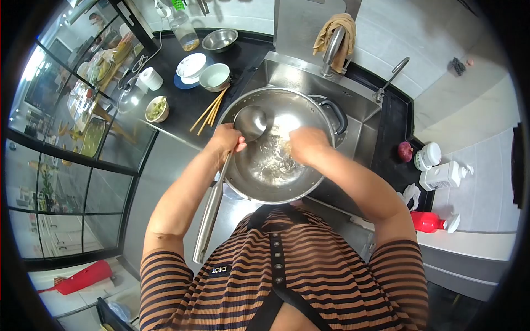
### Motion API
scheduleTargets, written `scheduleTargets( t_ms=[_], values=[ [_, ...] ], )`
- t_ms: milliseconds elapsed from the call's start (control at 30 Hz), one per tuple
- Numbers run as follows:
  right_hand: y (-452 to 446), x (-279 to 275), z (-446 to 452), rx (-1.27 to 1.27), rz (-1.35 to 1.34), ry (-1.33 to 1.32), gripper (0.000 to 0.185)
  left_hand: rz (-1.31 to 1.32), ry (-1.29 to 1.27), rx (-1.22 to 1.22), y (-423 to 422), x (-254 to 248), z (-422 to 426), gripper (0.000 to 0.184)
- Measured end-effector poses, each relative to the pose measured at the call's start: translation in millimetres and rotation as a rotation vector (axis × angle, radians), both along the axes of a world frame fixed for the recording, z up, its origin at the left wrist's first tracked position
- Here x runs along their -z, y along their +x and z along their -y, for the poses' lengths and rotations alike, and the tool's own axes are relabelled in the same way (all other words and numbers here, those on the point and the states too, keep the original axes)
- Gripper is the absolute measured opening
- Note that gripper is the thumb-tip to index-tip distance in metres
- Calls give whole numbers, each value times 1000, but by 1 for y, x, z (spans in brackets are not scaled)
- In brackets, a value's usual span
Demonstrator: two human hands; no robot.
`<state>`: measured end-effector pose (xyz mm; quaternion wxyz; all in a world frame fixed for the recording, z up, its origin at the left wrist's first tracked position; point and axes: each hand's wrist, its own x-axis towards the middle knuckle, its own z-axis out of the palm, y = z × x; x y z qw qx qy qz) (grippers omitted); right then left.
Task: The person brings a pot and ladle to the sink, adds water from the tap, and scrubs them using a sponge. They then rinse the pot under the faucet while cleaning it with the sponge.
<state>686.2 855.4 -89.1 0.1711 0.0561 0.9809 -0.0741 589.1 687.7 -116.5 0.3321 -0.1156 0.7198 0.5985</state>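
A large steel wok (254, 185) rests over the front left part of the sink, with a little cloudy water and foam in its bottom. My left hand (225, 139) is closed round the neck of a metal ladle (251, 122), whose bowl hangs over the wok's left side. The ladle's thick handle points down towards my body. Over the right half of the wok is my right hand (307, 144), its fingers curled and blurred by motion. Something pale shows at its fingertips, too small to make out.
Left of the wok lie chopsticks (212, 112), a pale bowl (215, 76), a bowl of greens (157, 109) and a steel basin (220, 39). Behind stands the faucet (333, 49) with a cloth. At the right are an onion (405, 151), a white jar (428, 156) and bottles (441, 176).
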Motion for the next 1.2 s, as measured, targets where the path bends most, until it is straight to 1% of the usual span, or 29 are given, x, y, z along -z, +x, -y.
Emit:
scheduleTargets(
  t_ms=[67, 100, 200, 267, 300, 333, 400, 433, 500, 533, 567, 600, 633, 667, 700, 767, 800, 833, 867, 933, 967, 1067, 1100, 1133, 1200],
  values=[
    [2, -1, -9, 65, -24, -16, 19, 20, -16, 31, -8, 8, 5, 35],
    [3, -1, -12, 85, -47, -26, 20, 14, -29, 43, -9, 13, 2, 30],
    [3, 8, -17, 67, -147, -21, 21, 106, 6, -16, 3, 44, -6, 22],
    [2, 20, -16, 52, -223, -106, 19, 339, 33, -25, 23, 40, -14, 15],
    [2, 21, -14, 44, -262, -149, 18, 460, 171, -72, 27, 48, -15, 13],
    [2, 21, -12, 7, -208, -177, 18, 642, 345, -123, 27, 55, -15, 14],
    [5, 20, -6, -61, -96, -232, 18, 1013, 481, -233, 26, 58, -21, 18],
    [4, 18, -5, -121, -12, -224, 18, 1064, 545, -217, 27, 54, -22, 17],
    [1, 21, -1, -115, -88, -274, 18, 1162, 679, -188, 32, 42, -21, 18],
    [-1, 23, 3, -114, -125, -300, 19, 1159, 687, -118, 36, 37, -21, 19],
    [-5, 28, 7, -10, -166, -382, 17, 1154, 694, -49, 40, 32, -23, 19],
    [-8, 32, 8, 11, -233, -411, 17, 1147, 700, 20, 43, 30, -23, 19],
    [-10, 35, 9, 32, -298, -440, 17, 1124, 821, 52, 41, 36, -20, 18],
    [-11, 38, 9, 53, -363, -470, 17, 1096, 816, 34, 40, 40, -17, 19],
    [-9, 27, 11, 83, -241, -527, 17, 1067, 812, 18, 37, 42, -15, 19],
    [-10, 31, 2, -85, -91, -552, 18, 976, 794, -10, 33, 43, -9, 17],
    [-9, 32, -2, -172, -12, -564, 18, 949, 718, -14, 32, 34, -7, 16],
    [-6, 33, -5, -247, 23, -492, 20, 791, 672, 34, 32, 31, -3, 14],
    [-6, 33, -6, -297, 0, -365, 20, 634, 623, 83, 31, 28, -1, 12],
    [-4, 10, 1, -388, -45, -110, 21, 563, 566, 57, 33, 18, -2, 12],
    [-5, 8, 3, -404, -147, -37, 21, 526, 537, 44, 34, 15, -3, 12],
    [-8, 20, 8, -397, -294, -106, 19, 519, 459, 19, 32, 19, -4, 8],
    [-7, 23, 16, -345, -385, -232, 17, 519, 448, 16, 34, 18, -7, 8],
    [-9, 32, 17, -396, -467, -257, 16, 520, 435, 12, 39, 15, -10, 8],
    [-10, 42, 20, -338, -551, -253, 16, 517, 416, -2, 45, 16, -11, 9]
  ],
)
